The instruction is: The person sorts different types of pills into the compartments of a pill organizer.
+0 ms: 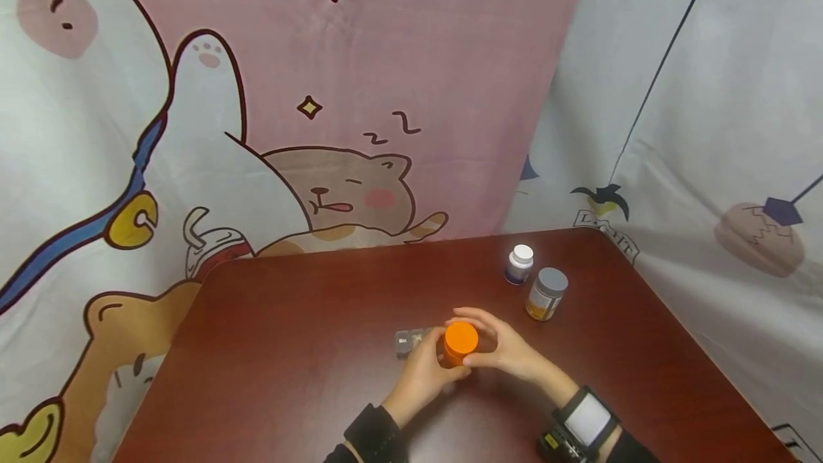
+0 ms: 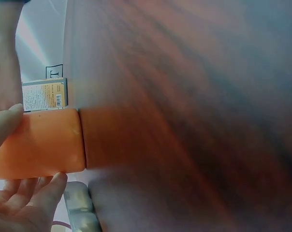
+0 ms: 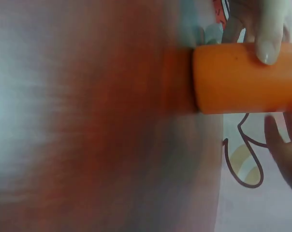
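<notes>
An orange bottle (image 1: 461,339) with a round orange cap stands upright on the table between my hands. My left hand (image 1: 421,374) holds it from the left, thumb on the near side and fingers round the other. In the left wrist view the bottle's smooth side (image 2: 42,142) shows, its base at the tabletop. From the right, my right hand (image 1: 511,352) grips it near the cap, thumb in front and fingers behind. A clear pill organizer (image 1: 405,341) with compartments lies just behind my left hand, partly hidden by it; small contents show inside (image 2: 80,208).
Toward the back right of the dark red wooden table (image 1: 308,327) stand a white-capped bottle (image 1: 519,264) and a grey-lidded jar (image 1: 546,294) with a printed label. Cartoon-printed cloth (image 1: 450,56) hangs behind the table and along its right side.
</notes>
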A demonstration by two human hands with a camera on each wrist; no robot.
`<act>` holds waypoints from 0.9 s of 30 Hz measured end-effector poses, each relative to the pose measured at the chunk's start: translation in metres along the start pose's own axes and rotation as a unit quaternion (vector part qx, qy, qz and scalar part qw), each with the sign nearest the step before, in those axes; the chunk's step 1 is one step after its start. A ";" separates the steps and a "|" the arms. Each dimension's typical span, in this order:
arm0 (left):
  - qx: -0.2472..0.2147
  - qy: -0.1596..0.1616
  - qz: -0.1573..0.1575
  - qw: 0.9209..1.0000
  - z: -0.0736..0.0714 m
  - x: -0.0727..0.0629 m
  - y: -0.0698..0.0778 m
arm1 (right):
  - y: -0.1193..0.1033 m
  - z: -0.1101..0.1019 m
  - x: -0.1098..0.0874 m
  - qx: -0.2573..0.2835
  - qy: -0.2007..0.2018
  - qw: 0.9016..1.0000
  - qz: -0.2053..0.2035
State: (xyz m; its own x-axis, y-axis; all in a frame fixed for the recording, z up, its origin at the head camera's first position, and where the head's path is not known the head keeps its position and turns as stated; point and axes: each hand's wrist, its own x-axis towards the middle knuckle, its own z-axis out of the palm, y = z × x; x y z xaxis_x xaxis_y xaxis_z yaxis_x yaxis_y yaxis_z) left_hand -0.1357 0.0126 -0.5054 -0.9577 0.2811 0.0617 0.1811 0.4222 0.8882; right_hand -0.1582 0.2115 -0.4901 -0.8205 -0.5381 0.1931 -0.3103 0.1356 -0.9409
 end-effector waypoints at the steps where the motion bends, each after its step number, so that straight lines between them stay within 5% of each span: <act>1: -0.003 0.000 -0.002 1.000 0.000 0.000 0.000 | 0.000 0.000 -0.006 -0.008 0.022 1.000 0.005; 6: -0.005 0.002 -0.014 1.000 0.001 0.001 0.000 | -0.001 0.002 -0.030 -0.042 0.094 0.994 0.022; 10: -0.006 0.002 -0.012 1.000 -0.001 0.001 0.001 | 0.000 0.002 -0.029 -0.057 0.090 0.994 0.003; 15: 0.000 0.001 -0.009 1.000 -0.002 0.001 0.001 | 0.000 -0.004 -0.005 -0.021 0.010 0.998 -0.058; 21: 0.001 -0.001 -0.009 1.000 -0.001 0.000 0.000 | -0.003 -0.010 0.017 0.039 -0.093 0.994 -0.049; 24: 0.001 0.003 -0.006 1.000 -0.001 -0.001 0.000 | -0.004 -0.005 0.016 0.002 -0.047 0.998 -0.042; 27: 0.001 0.008 -0.001 1.000 -0.001 -0.001 -0.002 | -0.006 0.011 0.008 -0.062 0.053 0.996 -0.042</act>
State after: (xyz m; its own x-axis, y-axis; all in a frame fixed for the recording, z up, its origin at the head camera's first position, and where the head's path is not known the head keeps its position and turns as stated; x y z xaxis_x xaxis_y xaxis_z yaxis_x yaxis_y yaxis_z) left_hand -0.1353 0.0104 -0.5067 -0.9614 0.2669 0.0663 0.1792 0.4253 0.8871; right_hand -0.1578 0.1974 -0.4859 -0.8332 -0.4622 0.3035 -0.4308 0.1984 -0.8804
